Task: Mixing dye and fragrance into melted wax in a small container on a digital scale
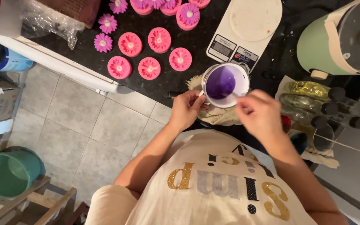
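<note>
My left hand (186,109) grips the handle side of a white cup (225,85) holding purple liquid, which stands on a beige cloth (219,116) at the edge of the black counter (169,79). My right hand (260,113) pinches a thin stick whose tip reaches into the cup at its right rim. Several pink round moulds (149,68) with flower shapes lie on the counter to the left of the cup, some filled purple (103,43).
A white kitchen scale (244,31) stands just behind the cup. A green appliance (338,39) is at the back right, with several dark-capped glitter bottles (313,98) in front of it. A teal bucket (7,171) sits on the tiled floor at lower left.
</note>
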